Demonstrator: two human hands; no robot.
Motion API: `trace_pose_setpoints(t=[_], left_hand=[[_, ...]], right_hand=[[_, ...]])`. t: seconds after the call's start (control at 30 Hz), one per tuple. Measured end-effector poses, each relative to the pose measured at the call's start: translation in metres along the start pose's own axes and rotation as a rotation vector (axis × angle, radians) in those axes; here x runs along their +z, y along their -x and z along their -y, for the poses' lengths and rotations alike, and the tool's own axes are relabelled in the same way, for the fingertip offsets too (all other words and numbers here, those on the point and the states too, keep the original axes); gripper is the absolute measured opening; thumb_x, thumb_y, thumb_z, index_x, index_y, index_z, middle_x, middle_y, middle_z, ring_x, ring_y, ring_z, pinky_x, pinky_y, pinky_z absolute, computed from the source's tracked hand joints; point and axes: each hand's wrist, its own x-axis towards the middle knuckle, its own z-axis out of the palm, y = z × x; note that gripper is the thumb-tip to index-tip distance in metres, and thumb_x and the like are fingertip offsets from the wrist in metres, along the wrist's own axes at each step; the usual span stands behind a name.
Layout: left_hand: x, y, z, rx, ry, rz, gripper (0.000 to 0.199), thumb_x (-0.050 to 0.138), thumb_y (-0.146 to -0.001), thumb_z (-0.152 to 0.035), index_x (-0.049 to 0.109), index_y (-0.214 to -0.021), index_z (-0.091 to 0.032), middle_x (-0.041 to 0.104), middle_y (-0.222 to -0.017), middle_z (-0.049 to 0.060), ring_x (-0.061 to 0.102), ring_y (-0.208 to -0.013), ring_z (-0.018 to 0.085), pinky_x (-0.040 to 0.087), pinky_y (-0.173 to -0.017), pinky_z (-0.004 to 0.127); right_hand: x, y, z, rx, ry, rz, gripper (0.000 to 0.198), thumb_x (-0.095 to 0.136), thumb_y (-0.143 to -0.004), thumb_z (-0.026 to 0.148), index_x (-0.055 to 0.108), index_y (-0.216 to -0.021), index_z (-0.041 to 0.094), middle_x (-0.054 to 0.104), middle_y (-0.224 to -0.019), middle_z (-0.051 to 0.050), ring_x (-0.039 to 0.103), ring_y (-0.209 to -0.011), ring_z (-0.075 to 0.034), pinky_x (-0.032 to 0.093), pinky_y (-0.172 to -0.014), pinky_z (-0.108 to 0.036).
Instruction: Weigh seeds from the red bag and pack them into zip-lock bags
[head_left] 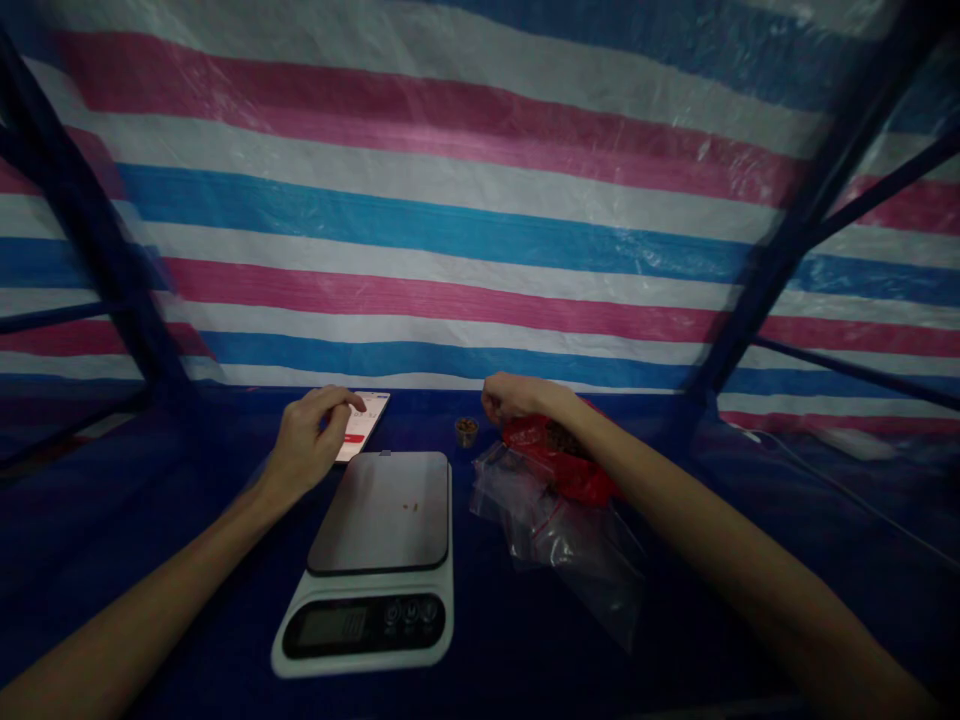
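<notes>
My left hand [309, 432] is over a phone [363, 430] with a lit screen, its bent fingers reaching toward the display and the thumb apart from them. Beside the red bag [544, 450], my right hand [517, 397] has its fingers curled together; what they hold, if anything, is hidden. Dark brown loose bits show in the bag's opening, partly behind my right forearm. A small cup [466, 432] with brown bits in it stands between the hands. Nearer me is a kitchen scale [382, 520] with a few tiny crumbs on its metal plate.
Several clear plastic bags [551, 530] lie in a loose pile right of the scale. Blue metal posts [780, 230] rise on both sides. A striped plastic sheet [450, 230] hangs behind the blue tabletop [495, 620]. At the right runs a pale cable [847, 495].
</notes>
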Motion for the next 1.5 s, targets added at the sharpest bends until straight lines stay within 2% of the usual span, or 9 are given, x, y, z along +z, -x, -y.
trace_pose_setpoints(t=[0.27,0.4,0.67,0.8,0.93,1.03,1.23,1.37,1.5], left_hand=[[0.000,0.001,0.000,-0.037,-0.021,0.006,0.028,0.042,-0.090,-0.023,0.069,-0.081,-0.020,0.071,-0.082,0.001,0.059,-0.066,0.016,0.045,-0.064,0.030],[-0.001,0.001,-0.004,-0.021,-0.039,0.007,0.029,0.043,-0.089,-0.023,0.069,-0.079,-0.021,0.069,-0.078,0.000,0.058,-0.065,0.015,0.045,-0.064,0.029],[0.001,0.001,-0.004,-0.032,-0.027,0.016,0.029,0.044,-0.088,-0.022,0.070,-0.078,-0.018,0.068,-0.077,0.001,0.057,-0.064,0.014,0.042,-0.062,0.027],[0.000,0.001,-0.002,-0.052,-0.035,0.033,0.029,0.043,-0.088,-0.024,0.070,-0.079,-0.017,0.067,-0.075,0.000,0.054,-0.061,0.013,0.038,-0.057,0.026],[-0.002,0.003,-0.003,-0.120,-0.055,0.078,0.028,0.044,-0.088,-0.024,0.071,-0.084,-0.016,0.061,-0.066,-0.002,0.049,-0.058,0.012,0.034,-0.054,0.024],[-0.003,0.004,-0.004,-0.145,-0.066,0.090,0.029,0.044,-0.089,-0.024,0.072,-0.086,-0.016,0.054,-0.060,-0.003,0.048,-0.057,0.011,0.032,-0.054,0.023],[-0.003,0.003,-0.005,-0.163,-0.073,0.076,0.030,0.043,-0.088,-0.023,0.072,-0.084,-0.015,0.050,-0.056,-0.003,0.046,-0.056,0.011,0.032,-0.053,0.023],[-0.003,0.003,-0.006,-0.167,-0.079,0.058,0.031,0.042,-0.087,-0.023,0.072,-0.084,-0.014,0.051,-0.056,-0.003,0.047,-0.057,0.012,0.033,-0.053,0.023],[-0.002,0.002,-0.007,-0.176,-0.077,0.045,0.031,0.043,-0.085,-0.022,0.072,-0.082,-0.014,0.055,-0.059,-0.002,0.047,-0.057,0.011,0.033,-0.054,0.023]], right_hand=[[-0.014,-0.003,0.000,-0.277,-0.187,-0.290,0.017,0.067,-0.074,0.006,0.076,-0.087,0.012,0.073,-0.077,-0.005,0.063,-0.069,-0.015,0.043,-0.063,-0.024],[-0.012,-0.005,0.012,-0.354,-0.268,-0.250,0.015,0.071,-0.076,0.008,0.076,-0.089,0.011,0.074,-0.080,-0.005,0.064,-0.070,-0.014,0.044,-0.064,-0.024],[-0.010,0.006,0.017,-0.370,-0.331,-0.124,0.011,0.073,-0.080,0.015,0.076,-0.090,0.011,0.075,-0.082,-0.006,0.066,-0.072,-0.015,0.047,-0.067,-0.025],[-0.015,0.014,0.010,-0.232,-0.161,-0.182,0.015,0.065,-0.077,0.005,0.076,-0.085,0.011,0.074,-0.082,-0.006,0.063,-0.071,-0.015,0.044,-0.065,-0.025],[-0.009,0.014,0.005,-0.087,-0.057,0.068,0.013,0.073,-0.073,0.011,0.077,-0.085,0.013,0.068,-0.070,-0.002,0.056,-0.059,-0.013,0.037,-0.055,-0.025],[-0.001,0.011,0.006,-0.064,-0.013,0.161,0.016,0.078,-0.070,0.014,0.075,-0.085,0.014,0.063,-0.064,0.001,0.052,-0.057,-0.012,0.035,-0.054,-0.026],[0.006,0.009,0.002,-0.060,0.000,0.212,0.009,0.070,-0.071,0.009,0.071,-0.077,0.015,0.058,-0.062,0.002,0.050,-0.055,-0.011,0.033,-0.052,-0.025],[0.002,0.010,-0.001,-0.084,-0.028,0.198,0.011,0.071,-0.071,0.010,0.072,-0.081,0.015,0.060,-0.065,0.002,0.050,-0.058,-0.011,0.034,-0.053,-0.025],[-0.003,0.016,0.006,0.009,0.058,0.247,0.011,0.079,-0.069,0.017,0.071,-0.076,0.016,0.057,-0.062,0.002,0.050,-0.058,-0.013,0.035,-0.054,-0.027]])
